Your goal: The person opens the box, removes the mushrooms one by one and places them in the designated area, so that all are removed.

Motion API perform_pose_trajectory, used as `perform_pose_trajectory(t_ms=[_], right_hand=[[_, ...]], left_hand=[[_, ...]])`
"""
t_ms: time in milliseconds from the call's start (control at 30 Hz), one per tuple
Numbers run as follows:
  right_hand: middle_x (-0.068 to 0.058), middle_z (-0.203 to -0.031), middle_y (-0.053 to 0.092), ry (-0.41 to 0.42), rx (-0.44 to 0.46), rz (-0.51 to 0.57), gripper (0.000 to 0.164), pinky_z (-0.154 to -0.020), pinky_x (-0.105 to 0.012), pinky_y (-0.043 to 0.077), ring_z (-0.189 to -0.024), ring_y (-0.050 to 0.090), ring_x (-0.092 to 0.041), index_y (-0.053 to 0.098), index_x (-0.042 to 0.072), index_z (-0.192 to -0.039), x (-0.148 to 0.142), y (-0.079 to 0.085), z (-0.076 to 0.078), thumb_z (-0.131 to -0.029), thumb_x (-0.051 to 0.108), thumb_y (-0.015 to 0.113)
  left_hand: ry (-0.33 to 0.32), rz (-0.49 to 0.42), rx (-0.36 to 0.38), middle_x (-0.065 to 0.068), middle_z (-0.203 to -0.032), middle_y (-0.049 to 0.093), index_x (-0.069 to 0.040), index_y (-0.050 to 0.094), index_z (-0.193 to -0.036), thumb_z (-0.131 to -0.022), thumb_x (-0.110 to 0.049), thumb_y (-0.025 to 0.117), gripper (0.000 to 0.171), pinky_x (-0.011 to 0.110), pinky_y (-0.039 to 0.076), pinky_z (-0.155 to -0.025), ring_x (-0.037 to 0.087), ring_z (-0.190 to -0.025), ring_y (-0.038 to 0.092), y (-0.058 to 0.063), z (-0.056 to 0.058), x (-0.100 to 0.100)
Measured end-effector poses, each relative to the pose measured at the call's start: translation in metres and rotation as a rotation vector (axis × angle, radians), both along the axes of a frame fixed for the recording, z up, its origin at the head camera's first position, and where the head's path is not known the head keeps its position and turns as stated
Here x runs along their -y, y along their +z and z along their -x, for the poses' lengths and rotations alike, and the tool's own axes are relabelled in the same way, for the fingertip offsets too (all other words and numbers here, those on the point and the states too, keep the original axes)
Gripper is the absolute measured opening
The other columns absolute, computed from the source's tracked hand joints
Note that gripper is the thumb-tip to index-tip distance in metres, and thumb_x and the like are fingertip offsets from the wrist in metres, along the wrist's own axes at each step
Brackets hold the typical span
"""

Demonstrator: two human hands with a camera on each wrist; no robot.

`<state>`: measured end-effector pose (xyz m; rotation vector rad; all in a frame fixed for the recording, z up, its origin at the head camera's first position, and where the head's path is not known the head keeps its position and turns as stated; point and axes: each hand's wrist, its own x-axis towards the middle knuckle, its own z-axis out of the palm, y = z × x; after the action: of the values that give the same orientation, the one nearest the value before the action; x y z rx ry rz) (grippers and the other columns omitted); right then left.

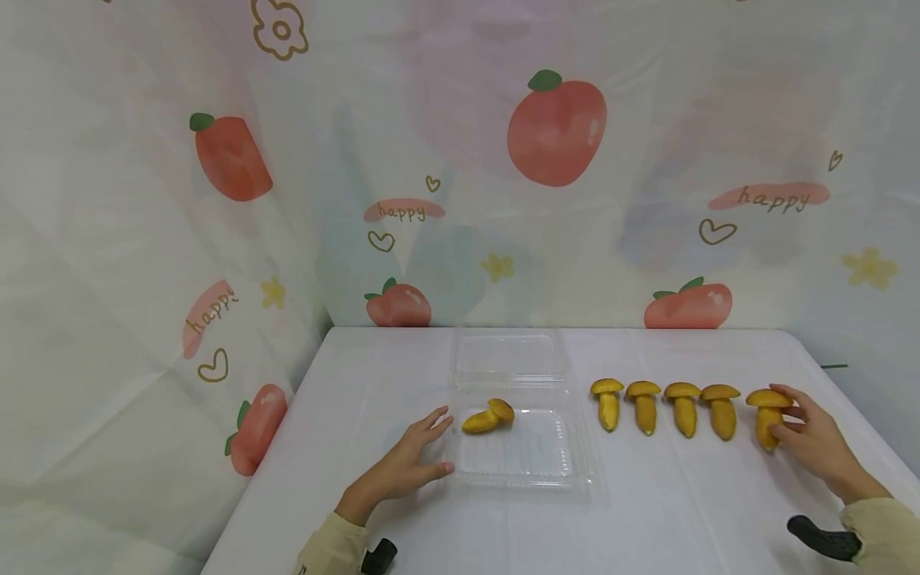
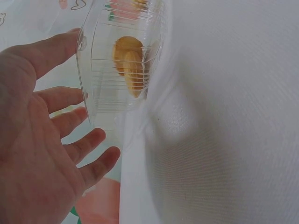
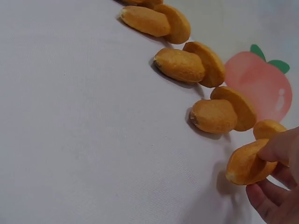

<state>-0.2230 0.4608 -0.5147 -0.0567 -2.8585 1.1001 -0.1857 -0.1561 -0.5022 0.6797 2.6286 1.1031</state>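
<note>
On the right, my right hand (image 1: 815, 439) pinches a yellow mushroom (image 1: 767, 411) between thumb and fingers; the right wrist view shows the thumb across the stem of this mushroom (image 3: 250, 163). My left hand (image 1: 410, 463) has its fingers spread at the left rim of a clear plastic clamshell box (image 1: 517, 475), fingertips right at the edge. Inside the box one mushroom (image 1: 489, 417) lies on its side, and it shows through the ribbed wall in the left wrist view. The box's lid (image 1: 509, 355) is folded back, away from me.
Several more mushrooms lie in a row between the box and my right hand, caps away from me, from the leftmost mushroom (image 1: 608, 403) to the rightmost mushroom (image 1: 721, 411). A white cloth (image 1: 647, 511) covers the table. Printed fruit curtains (image 1: 460, 160) stand behind and left.
</note>
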Motion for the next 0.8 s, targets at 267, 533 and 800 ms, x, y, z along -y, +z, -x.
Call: perform_pose_trajectory(t_ms=[267,533,800], right_hand=[[-0.048,-0.14,0.027,0.0,0.019,0.022,0.065,-0.059,-0.002,0.039,-0.113,0.041,-0.064,0.014,-0.015,-0.152,-0.002,-0.004,0.007,-0.097,-0.004,0.047],[-0.05,-0.138,0.03,-0.004,0.038,0.008,0.068,-0.058,-0.008,0.045,-0.114,0.042,-0.065,0.014,-0.015,-0.153,-0.007,-0.011,0.014,-0.096,-0.006,0.048],[-0.055,-0.138,0.03,-0.031,0.088,-0.023,0.073,-0.072,-0.043,0.059,-0.12,0.04,-0.068,0.006,-0.011,-0.156,-0.008,-0.014,0.015,-0.099,-0.001,0.05]], left_hand=[[0.004,-0.003,-0.001,0.011,-0.17,0.02,-0.008,0.035,-0.157,-0.096,-0.027,0.07,0.073,0.067,0.027,-0.119,0.041,-0.154,0.022,0.0,0.0,0.0],[0.001,0.003,0.002,0.011,-0.17,0.02,-0.007,0.035,-0.157,-0.096,-0.029,0.069,0.073,0.067,0.027,-0.119,0.041,-0.154,0.023,0.0,-0.001,0.0],[-0.002,0.008,0.017,0.012,-0.17,0.018,-0.006,0.034,-0.158,-0.097,-0.028,0.069,0.074,0.068,0.026,-0.119,0.042,-0.154,0.021,0.004,0.0,0.0]])
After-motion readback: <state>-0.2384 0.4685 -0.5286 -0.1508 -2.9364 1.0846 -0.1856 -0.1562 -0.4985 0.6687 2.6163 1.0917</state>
